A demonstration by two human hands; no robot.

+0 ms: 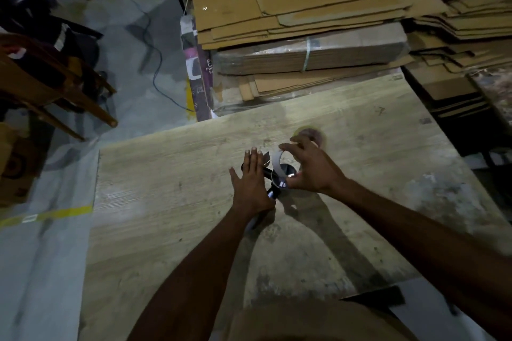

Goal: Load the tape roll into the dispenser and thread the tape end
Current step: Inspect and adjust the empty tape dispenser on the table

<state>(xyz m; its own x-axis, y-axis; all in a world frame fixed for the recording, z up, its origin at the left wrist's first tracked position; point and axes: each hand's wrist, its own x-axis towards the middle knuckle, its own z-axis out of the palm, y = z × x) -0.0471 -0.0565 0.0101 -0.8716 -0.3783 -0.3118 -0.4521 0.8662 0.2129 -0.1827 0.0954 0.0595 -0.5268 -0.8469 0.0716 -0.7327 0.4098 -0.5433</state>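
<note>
A dark metal handheld tape dispenser (273, 184) lay near the middle of the pale wood-grain bench (171, 191). The left hand (250, 183) pressed flat on the dispenser, fingers straight and spread, gripping nothing. Just right of the dispenser, the right hand (310, 170) curled partly around a white-cored tape roll (278, 164), which sat at the dispenser's hub.

The tape dispenser (273, 183) is dark with shiny metal parts and lies on its side, its handle pointing toward the viewer and mostly hidden. The tape roll (278, 165), a thin whitish ring, stands on edge at the dispenser's round hub.
</note>
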